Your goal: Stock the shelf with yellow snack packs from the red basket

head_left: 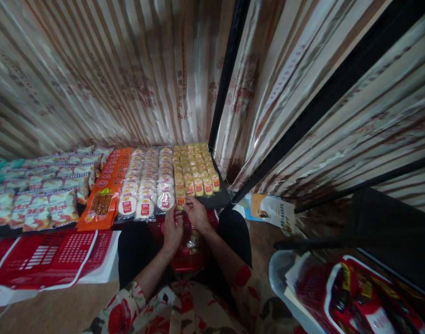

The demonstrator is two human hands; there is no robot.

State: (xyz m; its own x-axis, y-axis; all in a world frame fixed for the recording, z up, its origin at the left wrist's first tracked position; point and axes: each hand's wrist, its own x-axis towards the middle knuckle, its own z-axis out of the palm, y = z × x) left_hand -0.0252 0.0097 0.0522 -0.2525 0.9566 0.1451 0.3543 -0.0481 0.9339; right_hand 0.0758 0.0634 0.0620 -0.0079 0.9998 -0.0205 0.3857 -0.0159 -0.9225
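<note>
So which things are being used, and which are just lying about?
Being used:
left hand
right hand
small yellow packets, one at the fingertips
black shelf
probably the red basket between the knees

Just lying about, it seems:
orange packets
round white packets
red basket at left
printed sheets at right

I can't make out whether the left hand (173,230) and right hand (196,214) pinch the yellow packet (181,198) or only touch it, since they hide its near end. The forearms (223,249) and knees (236,227) block much of the basket between the legs (186,263); the shiny stuff (194,239) inside, perhaps more wrapped packets, is dim and smeared. Printing on the round white packs (145,208) is too small for me to read. At the far left, the teal packets (13,164) and the long red basket (59,253) run out of sight. Low on the right, the red-wrapped goods (369,301) blur together and get cut off, and the pleated curtain (146,69) passes beyond view overhead.
</note>
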